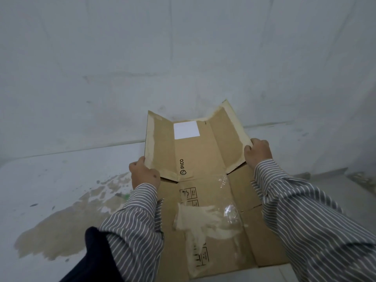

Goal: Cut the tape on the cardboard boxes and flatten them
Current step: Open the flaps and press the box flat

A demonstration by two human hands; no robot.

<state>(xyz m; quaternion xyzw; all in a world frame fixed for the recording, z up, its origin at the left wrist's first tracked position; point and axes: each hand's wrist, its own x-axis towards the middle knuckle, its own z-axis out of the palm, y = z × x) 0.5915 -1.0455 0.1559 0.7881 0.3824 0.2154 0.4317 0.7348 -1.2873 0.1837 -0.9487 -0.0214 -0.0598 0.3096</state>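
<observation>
While you hold it up off the floor, the brown opened-out cardboard box runs straight away from you, its long axis from six o'clock at your body to twelve o'clock at the pale wall. Your left hand is curled round the left flap's near edge, at about nine o'clock of the sheet, thumb on top. Your right hand pinches the right flap's outer edge at three o'clock, fingers wrapped over it. Both hands have a firm hold, and they sit almost level with each other, the right a touch farther out.

See how those two far flaps tilt up like a shallow trough, with the white square label in the valley between them. That is the relation that counts: the creases run parallel to the long axis, one inside each hand, so my read is you press outward and down on both sides at once to lay them flat. Neither hand has the advantage; it is a two-handed move.

Clear tape scraps and torn pale patches cling to the near panel between your striped sleeves. Below lies the stained grey floor. No cutter shows in either hand, so I judge the cutting done on this box.
</observation>
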